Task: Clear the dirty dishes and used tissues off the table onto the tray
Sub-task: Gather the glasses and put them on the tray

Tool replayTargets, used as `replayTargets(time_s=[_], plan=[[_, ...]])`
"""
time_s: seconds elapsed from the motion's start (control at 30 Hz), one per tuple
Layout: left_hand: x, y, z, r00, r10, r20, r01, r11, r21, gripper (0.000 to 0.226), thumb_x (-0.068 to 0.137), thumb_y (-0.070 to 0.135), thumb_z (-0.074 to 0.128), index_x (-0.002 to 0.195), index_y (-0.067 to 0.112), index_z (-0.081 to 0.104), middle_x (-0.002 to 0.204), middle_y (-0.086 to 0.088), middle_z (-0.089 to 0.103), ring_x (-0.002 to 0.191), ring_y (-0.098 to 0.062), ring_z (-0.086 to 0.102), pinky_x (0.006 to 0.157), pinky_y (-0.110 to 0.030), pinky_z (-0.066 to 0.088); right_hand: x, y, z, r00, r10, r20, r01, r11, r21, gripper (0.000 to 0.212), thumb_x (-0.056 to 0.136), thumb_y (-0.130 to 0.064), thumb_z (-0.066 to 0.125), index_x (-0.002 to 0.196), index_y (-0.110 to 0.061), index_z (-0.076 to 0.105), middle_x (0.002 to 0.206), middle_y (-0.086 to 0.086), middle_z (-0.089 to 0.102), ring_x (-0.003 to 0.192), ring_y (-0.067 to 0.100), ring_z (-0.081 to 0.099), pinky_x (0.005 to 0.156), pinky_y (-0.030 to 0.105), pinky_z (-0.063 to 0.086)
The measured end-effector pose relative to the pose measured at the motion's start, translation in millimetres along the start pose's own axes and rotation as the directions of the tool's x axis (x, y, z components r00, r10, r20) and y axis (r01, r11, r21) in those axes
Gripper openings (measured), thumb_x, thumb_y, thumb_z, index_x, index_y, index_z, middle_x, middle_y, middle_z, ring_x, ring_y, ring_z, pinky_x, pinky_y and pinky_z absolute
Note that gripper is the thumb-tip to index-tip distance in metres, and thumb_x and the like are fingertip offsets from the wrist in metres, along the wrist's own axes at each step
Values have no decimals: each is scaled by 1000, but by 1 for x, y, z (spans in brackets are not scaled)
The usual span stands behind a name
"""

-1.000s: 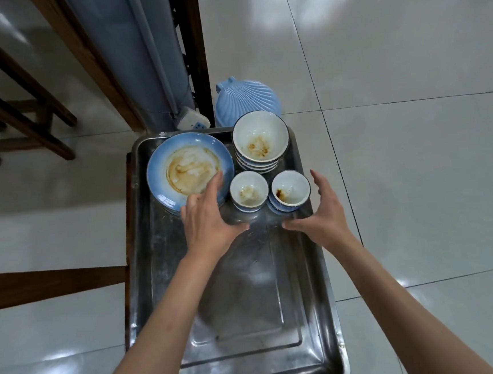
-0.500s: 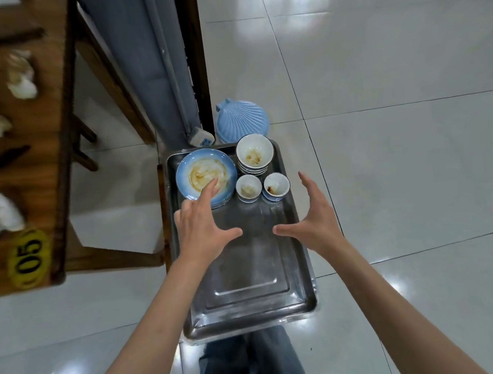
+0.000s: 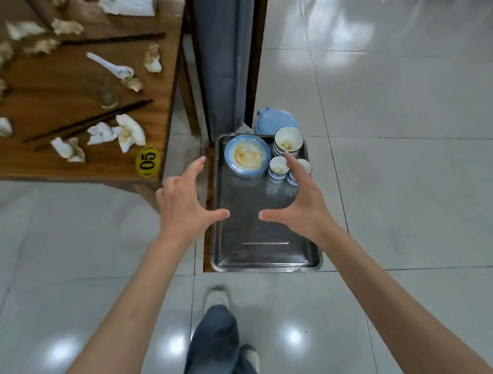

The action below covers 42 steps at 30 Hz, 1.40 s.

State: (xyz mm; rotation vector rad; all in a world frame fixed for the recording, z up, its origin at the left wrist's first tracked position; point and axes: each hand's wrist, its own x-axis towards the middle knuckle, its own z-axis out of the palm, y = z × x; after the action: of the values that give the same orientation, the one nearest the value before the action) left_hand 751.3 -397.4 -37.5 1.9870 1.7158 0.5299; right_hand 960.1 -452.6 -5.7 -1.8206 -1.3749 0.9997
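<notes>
A steel tray (image 3: 255, 236) lies low in the middle, on a wooden stand. At its far end sit a dirty blue plate (image 3: 247, 156), a stack of white bowls (image 3: 288, 140) and two small cups (image 3: 278, 167). My left hand (image 3: 185, 202) hovers spread over the tray's left rim and holds nothing. My right hand (image 3: 302, 204) hovers spread over the tray's right part, empty, partly covering one cup. The wooden table (image 3: 52, 93) at upper left carries several crumpled tissues (image 3: 128, 133), chopsticks (image 3: 90, 121), a white spoon (image 3: 111, 66) and a small glass (image 3: 108, 99).
A blue shell-shaped lid or dish (image 3: 276, 120) sits on the floor behind the tray. A grey curtain and dark post (image 3: 227, 54) stand beyond it. A yellow "05" tag (image 3: 147, 161) marks the table corner. My legs and shoes (image 3: 219, 332) are below on shiny tiles.
The view has pulled back and up from the tray, bringing the table into sight. Both hands have drawn away from the cups and plate and now hover higher, spread open.
</notes>
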Motion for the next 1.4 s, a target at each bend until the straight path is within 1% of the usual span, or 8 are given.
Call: replayTargets(time_s=[0.17, 0.3, 0.5, 0.6, 0.77, 1.1, 1.3, 1.4], plan=[[-39, -28, -78, 993, -77, -89, 80, 996, 27, 109, 48, 50, 86, 139, 36, 28, 132, 7, 53, 117, -24, 44, 92, -41, 32, -25, -67, 39, 991, -101, 89, 104, 994, -31, 116, 55, -23, 90, 148, -26, 21, 149, -4, 32, 136, 10, 27, 111, 27, 24], [-53, -56, -132, 979, -126, -160, 127, 992, -3, 109, 47, 52, 86, 138, 40, 28, 134, 11, 51, 118, -25, 44, 90, -41, 30, -31, -114, 75, 973, -169, 155, 175, 984, -23, 116, 55, -25, 89, 147, -30, 18, 149, -9, 30, 129, -2, 25, 103, 17, 21], [-50, -117, -208, 959, -182, -219, 175, 983, -53, 104, 50, 46, 86, 137, 40, 30, 131, 11, 52, 118, -22, 42, 90, -33, 22, -12, -182, 149, 952, -199, 232, 208, 978, -17, 116, 57, -28, 89, 147, -34, 16, 149, -9, 30, 130, 3, 29, 107, 25, 27], [-36, -152, -243, 954, -217, -209, 207, 976, -70, 106, 51, 46, 87, 139, 41, 28, 134, 14, 49, 122, -20, 38, 95, -33, 20, 5, -213, 187, 947, -216, 237, 232, 972, -39, 115, 58, -29, 89, 147, -34, 15, 151, -7, 27, 137, 11, 27, 111, 31, 28], [3, -203, -288, 965, -180, -190, 171, 983, -66, 103, 53, 42, 88, 139, 38, 30, 135, 12, 49, 124, -20, 36, 100, -38, 23, 40, -249, 233, 969, -170, 177, 183, 981, -60, 116, 57, -32, 88, 146, -38, 14, 150, -11, 26, 136, 9, 26, 109, 30, 29], [104, -256, -287, 985, -137, -109, 128, 989, -80, 99, 54, 51, 84, 137, 41, 31, 132, 14, 51, 122, -17, 38, 97, -34, 22, 124, -277, 273, 983, -119, 139, 136, 984, -113, 108, 60, -36, 84, 144, -41, 16, 150, -14, 24, 126, -3, 23, 102, 24, 26], [167, -269, -259, 990, -134, -40, 131, 989, -71, 93, 58, 53, 82, 136, 42, 33, 132, 13, 51, 123, -19, 40, 101, -42, 26, 192, -271, 271, 992, -47, 116, 74, 967, -243, 106, 63, -35, 84, 144, -38, 15, 152, -9, 21, 139, 14, 23, 110, 39, 29], [194, -271, -251, 993, -118, -11, 117, 992, -46, 91, 58, 52, 82, 136, 41, 35, 130, 13, 52, 121, -18, 41, 98, -39, 27, 220, -264, 269, 991, -13, 134, 50, 960, -274, 104, 65, -31, 84, 145, -33, 18, 152, -6, 23, 140, 15, 21, 113, 39, 27]])
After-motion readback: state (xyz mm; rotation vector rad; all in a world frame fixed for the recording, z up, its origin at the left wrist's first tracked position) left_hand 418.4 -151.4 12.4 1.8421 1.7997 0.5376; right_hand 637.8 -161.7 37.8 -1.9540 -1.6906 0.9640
